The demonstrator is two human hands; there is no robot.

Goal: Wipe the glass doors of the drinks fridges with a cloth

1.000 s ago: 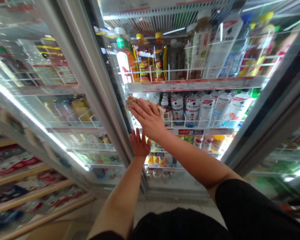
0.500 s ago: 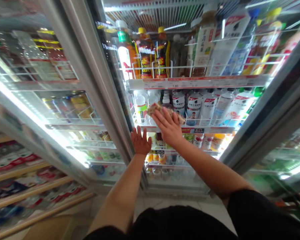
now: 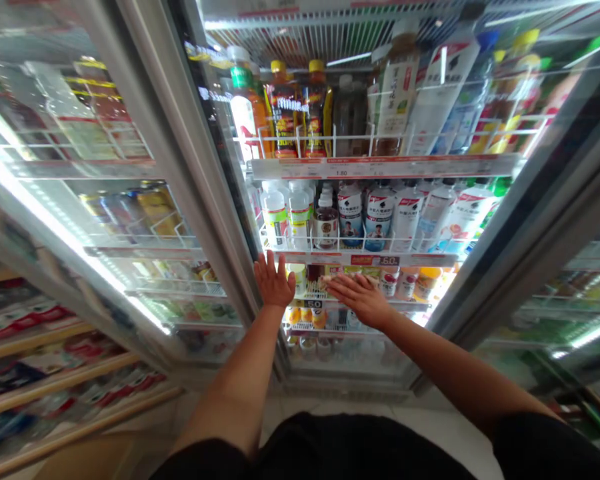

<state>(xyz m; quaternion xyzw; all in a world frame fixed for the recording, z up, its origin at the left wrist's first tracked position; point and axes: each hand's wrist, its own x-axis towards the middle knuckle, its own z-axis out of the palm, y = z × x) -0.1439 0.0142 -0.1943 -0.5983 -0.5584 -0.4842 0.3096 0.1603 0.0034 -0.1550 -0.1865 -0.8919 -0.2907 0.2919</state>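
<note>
My right hand (image 3: 360, 301) lies flat over a light, patterned cloth (image 3: 324, 283), pressing it to the glass door (image 3: 320, 363) of a drinks cooler. Most of the cloth is hidden under the palm and fingers; only edges show. To its left, my left hand (image 3: 275, 283) is open with fingers spread, held against the glass near the metal door frame (image 3: 205, 173). It holds nothing. Behind the glass, just above the hands, stand several bottles, among them a clear bottle with a green-topped label (image 3: 299, 217) and a dark bottle (image 3: 325, 227).
Upper shelf bottles stand behind a white wire rail, above a price strip (image 3: 385, 167). Another cooler door with cans (image 3: 155, 210) and bottles is on the left. A rack with wooden shelf edges (image 3: 65, 390) stands at lower left. Tiled floor (image 3: 310, 405) lies below.
My right hand has moved down and slightly right across the glass with the cloth, from the middle bottle row to below its price strip. My left hand stays nearly in place.
</note>
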